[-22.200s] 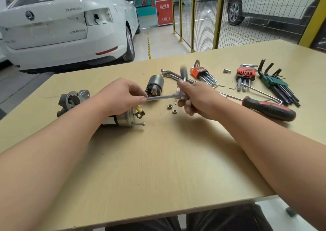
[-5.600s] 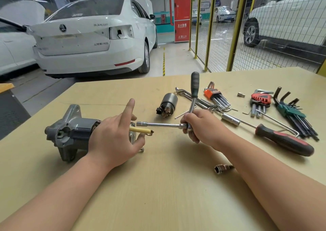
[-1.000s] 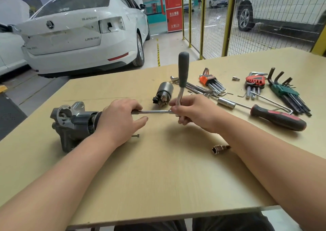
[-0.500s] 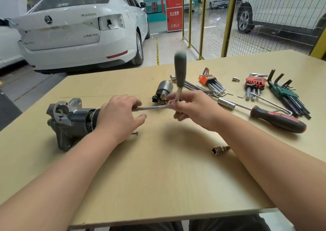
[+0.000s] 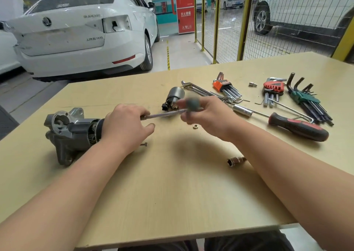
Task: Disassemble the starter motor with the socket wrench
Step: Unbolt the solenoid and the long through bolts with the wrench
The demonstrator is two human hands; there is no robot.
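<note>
The grey starter motor (image 5: 70,131) lies on its side at the left of the wooden table (image 5: 172,203). My left hand (image 5: 125,127) wraps over its right end and hides it. The socket wrench (image 5: 164,114) runs level from that hidden end toward my right hand (image 5: 208,116), which grips the head. Its dark handle (image 5: 193,103) is blurred and points toward the camera. A long bolt (image 5: 143,144) sticks out from under my left hand. A small nut (image 5: 195,126) lies below my right hand.
The removed solenoid (image 5: 173,99) lies behind the wrench. A loose socket (image 5: 235,161) rests by my right forearm. Flat wrenches, three hex key sets (image 5: 228,88) and a long red-and-black-handled socket driver (image 5: 295,125) spread over the right side. Cars and a fence stand beyond.
The wrench handle has swung down from upright toward me and is blurred with motion. My left hand stays clamped on the motor's end.
</note>
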